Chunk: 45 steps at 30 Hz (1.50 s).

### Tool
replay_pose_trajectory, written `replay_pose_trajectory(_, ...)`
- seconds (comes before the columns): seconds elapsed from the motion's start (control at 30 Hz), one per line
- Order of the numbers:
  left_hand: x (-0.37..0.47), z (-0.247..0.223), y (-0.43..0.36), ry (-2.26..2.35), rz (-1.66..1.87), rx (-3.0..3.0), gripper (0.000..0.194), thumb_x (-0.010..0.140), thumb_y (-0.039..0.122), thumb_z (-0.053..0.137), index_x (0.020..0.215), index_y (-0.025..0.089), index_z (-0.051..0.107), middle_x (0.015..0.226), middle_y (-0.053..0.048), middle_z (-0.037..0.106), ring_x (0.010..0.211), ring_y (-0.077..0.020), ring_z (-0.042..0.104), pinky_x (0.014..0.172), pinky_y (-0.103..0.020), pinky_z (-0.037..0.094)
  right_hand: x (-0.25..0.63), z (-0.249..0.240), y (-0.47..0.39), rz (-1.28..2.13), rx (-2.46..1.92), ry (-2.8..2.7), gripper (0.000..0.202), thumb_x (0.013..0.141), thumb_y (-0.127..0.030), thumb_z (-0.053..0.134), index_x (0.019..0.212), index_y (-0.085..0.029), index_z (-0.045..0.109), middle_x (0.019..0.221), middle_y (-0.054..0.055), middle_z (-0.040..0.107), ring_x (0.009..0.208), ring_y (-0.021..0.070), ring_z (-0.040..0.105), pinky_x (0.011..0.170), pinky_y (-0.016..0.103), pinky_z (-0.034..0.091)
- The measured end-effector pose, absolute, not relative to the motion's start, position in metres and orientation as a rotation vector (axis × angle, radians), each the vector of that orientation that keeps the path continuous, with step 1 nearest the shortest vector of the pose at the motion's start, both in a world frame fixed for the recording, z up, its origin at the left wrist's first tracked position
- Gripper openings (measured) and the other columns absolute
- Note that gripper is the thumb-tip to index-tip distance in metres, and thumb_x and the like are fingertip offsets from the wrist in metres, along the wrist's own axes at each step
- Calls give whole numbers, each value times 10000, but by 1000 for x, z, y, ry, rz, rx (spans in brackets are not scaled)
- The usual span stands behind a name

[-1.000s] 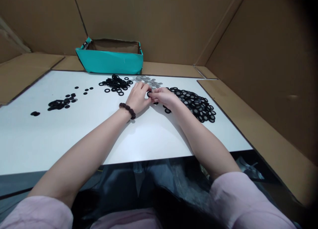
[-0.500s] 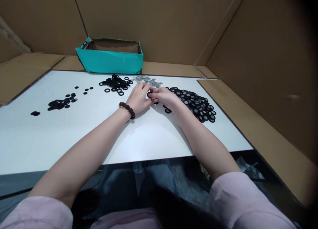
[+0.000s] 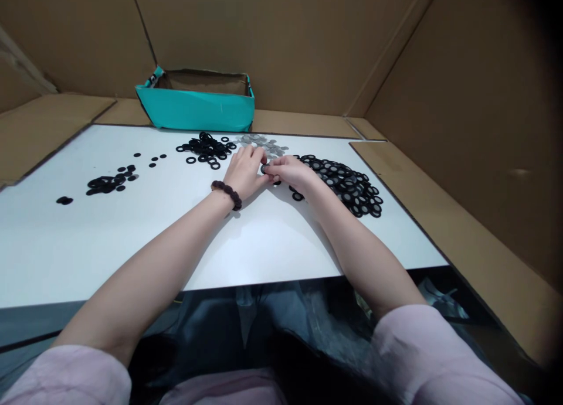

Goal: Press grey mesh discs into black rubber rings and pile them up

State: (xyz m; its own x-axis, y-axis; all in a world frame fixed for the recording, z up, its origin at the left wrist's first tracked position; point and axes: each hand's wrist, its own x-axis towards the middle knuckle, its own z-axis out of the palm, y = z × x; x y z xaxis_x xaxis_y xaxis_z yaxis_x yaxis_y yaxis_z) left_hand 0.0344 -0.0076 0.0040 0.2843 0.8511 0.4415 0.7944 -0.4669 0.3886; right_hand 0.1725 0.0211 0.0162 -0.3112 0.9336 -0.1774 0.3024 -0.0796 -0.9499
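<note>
My left hand and my right hand meet over the middle of the white table. Between their fingertips is a small black ring, partly covered by the fingers. Right thumb and fingers pinch it, while the left fingers curl around its other side. Just right of my right hand spreads a large pile of black rings with grey centres. Beyond the hands lie loose grey discs. A heap of plain black rings sits past my left hand.
A turquoise box stands at the table's back edge. Several small black discs are scattered at the left, with a few more farther out. Cardboard walls enclose the back and sides of the white table.
Both hands stay in nearly the same place, with the fingers shifting slightly around the ring. The view has moved a little; the piles look the same.
</note>
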Motion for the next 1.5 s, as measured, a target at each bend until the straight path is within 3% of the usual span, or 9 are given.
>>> replay_pose_trajectory(0.13, 34, 7, -10, 1478, 812, 2562, 196, 790, 234, 528, 972, 176, 569, 1009, -102, 523, 1023, -271, 470, 893, -437, 389, 172, 17, 20, 1425, -1336, -1629, 251, 716, -20, 577, 501, -138, 521, 444, -12, 506, 443, 73, 463, 511, 202, 397)
replay_pose_trajectory(0.33, 34, 9, -12, 1650, 819, 2559, 275, 786, 297, 561, 1021, 154, 546, 1054, -135, 525, 1064, -313, 454, 895, -467, 372, 172, 20, 19, 1281, -1406, -1712, 266, 705, -42, 593, 477, -146, 504, 433, -20, 499, 448, 73, 462, 510, 196, 393)
replay_pose_trajectory(0.53, 36, 9, -14, 1509, 690, 2712, 210, 805, 180, 475, 996, 161, 561, 1087, -134, 537, 1070, -288, 461, 890, -435, 378, 171, 19, 19, 1273, -1404, -1743, 230, 698, -22, 554, 503, -141, 527, 434, -29, 503, 471, 80, 484, 536, 196, 417)
replay_pose_trajectory(0.73, 39, 10, -16, 1709, 755, 2626, 254, 785, 246, 532, 1015, 139, 536, 1039, -146, 555, 1071, -326, 452, 907, -480, 348, 172, 18, 20, 1182, -1417, -1797, 283, 682, -54, 575, 445, -163, 464, 396, -29, 470, 444, 87, 462, 508, 205, 376)
replay_pose_trajectory(0.9, 39, 8, -14, 1547, 711, 2669, 190, 782, 159, 476, 958, 162, 547, 1018, -130, 561, 1058, -305, 463, 895, -454, 363, 171, 15, 18, 1219, -1379, -1789, 220, 682, -24, 530, 507, -156, 514, 437, -24, 503, 457, 87, 462, 527, 215, 385)
replay_pose_trajectory(1.1, 39, 7, -14, 1686, 772, 2571, 239, 774, 239, 547, 985, 127, 537, 1019, -160, 557, 1071, -343, 448, 904, -498, 348, 172, 11, 22, 1144, -1373, -1874, 244, 695, -73, 550, 479, -164, 481, 419, -24, 484, 461, 86, 458, 521, 214, 374)
replay_pose_trajectory(1.2, 39, 6, -13, 1587, 739, 2657, 205, 786, 165, 487, 978, 139, 553, 1013, -149, 564, 1067, -318, 455, 897, -468, 367, 172, 11, 22, 1169, -1369, -1871, 222, 710, -54, 523, 513, -152, 490, 453, -9, 495, 486, 91, 476, 550, 228, 388)
replay_pose_trajectory(1.33, 40, 6, -13, 1420, 696, 2767, 303, 771, 81, 423, 1028, 163, 561, 1071, -136, 562, 1086, -288, 460, 889, -433, 386, 171, 10, 21, 1152, -1384, -1890, 176, 705, -31, 496, 563, -133, 513, 491, -2, 499, 511, 94, 476, 576, 243, 392)
replay_pose_trajectory(1.5, 23, 10, -6, 1722, 902, 2536, 301, 769, 117, 448, 1046, 167, 554, 1143, -148, 541, 1175, -327, 422, 963, -493, 321, 178, 13, 25, 763, -1443, -1872, 106, 730, -138, 543, 628, -162, 527, 587, 13, 534, 611, 150, 531, 639, 269, 413)
